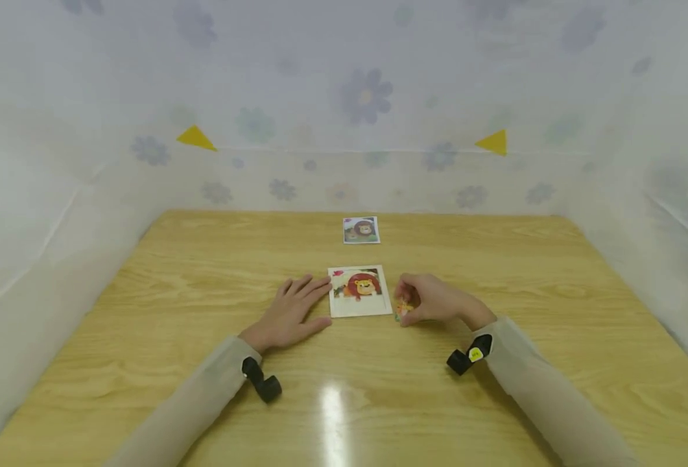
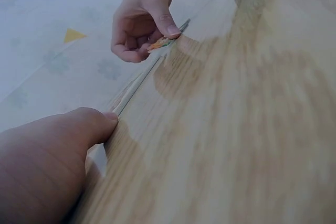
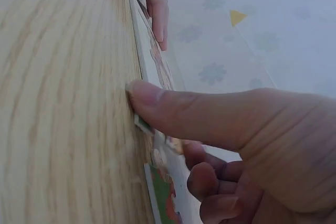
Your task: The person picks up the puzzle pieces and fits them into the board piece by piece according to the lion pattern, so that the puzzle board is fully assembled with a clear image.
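A square jigsaw puzzle in a white tray [image 1: 360,307] lies on the table, its upper part filled with a lion picture and its lower strip bare white. My left hand [image 1: 290,312] lies flat at the tray's left side, fingers straight, fingertips and thumb touching its edge. Just off the tray's right edge, my right hand [image 1: 434,299] pinches a small colourful puzzle piece [image 1: 403,310] between thumb and fingers. It is tilted up in the left wrist view. Another green-and-red piece [image 3: 164,195] shows below that hand in the right wrist view; the hand hides it in the head view.
A small printed lion picture card [image 1: 361,231] lies behind the tray on the wooden table [image 1: 250,246]. Pale flowered cloth [image 1: 320,84] hangs around the back and sides, with two yellow triangles [image 1: 196,138] on it. Each wrist wears a black camera [image 1: 262,381].
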Demonstrator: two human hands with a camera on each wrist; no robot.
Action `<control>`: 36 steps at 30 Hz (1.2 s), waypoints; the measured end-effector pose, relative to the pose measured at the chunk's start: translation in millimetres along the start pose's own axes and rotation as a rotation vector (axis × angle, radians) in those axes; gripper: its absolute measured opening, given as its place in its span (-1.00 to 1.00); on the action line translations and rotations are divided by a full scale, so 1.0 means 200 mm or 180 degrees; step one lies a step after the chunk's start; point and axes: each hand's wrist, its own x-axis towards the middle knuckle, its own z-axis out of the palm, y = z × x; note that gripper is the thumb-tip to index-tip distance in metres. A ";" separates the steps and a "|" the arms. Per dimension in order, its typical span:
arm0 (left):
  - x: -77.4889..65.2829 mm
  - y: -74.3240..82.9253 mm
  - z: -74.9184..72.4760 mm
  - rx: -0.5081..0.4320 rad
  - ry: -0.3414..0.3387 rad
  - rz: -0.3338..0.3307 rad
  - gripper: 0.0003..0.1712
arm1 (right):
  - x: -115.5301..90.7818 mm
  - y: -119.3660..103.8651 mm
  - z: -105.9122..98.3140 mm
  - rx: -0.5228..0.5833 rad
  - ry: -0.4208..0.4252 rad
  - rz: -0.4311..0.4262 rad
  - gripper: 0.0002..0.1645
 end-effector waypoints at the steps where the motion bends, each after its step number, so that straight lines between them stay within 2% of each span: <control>1: 0.01 0.00 0.00 -0.0003 0.0001 0.0007 -0.25 | 0.00 0.00 -0.01 0.0014 0.0006 -0.0022 -0.62; 7: 0.05 0.00 0.01 -0.0044 -0.0055 0.0047 -0.24 | -0.01 -0.01 -0.03 -0.0064 0.0003 -0.0146 -0.80; 12: 0.06 0.01 0.01 -0.0074 -0.0078 0.0070 -0.24 | -0.01 -0.03 -0.02 0.0004 0.0045 -0.0096 -0.96; 16: 0.07 0.02 0.01 -0.0079 -0.0088 0.0099 -0.24 | 0.02 -0.04 -0.01 0.0089 0.0146 -0.0069 -0.91; 19: 0.07 0.01 0.01 -0.0060 -0.0075 0.0112 -0.24 | 0.06 -0.05 0.01 0.0026 0.0324 -0.0058 -0.92; 23: 0.04 0.02 0.00 -0.0026 -0.0082 0.0080 -0.24 | 0.13 -0.07 0.07 0.0012 0.0462 0.0044 -0.86; 27: 0.01 0.03 0.01 -0.0040 -0.0106 0.0007 -0.23 | 0.17 -0.10 0.12 -0.0023 0.0494 0.0143 -0.90; 36: 0.01 0.05 0.01 -0.0048 0.0120 -0.0107 -0.28 | 0.30 -0.15 0.20 -0.0388 0.0728 0.0000 -0.88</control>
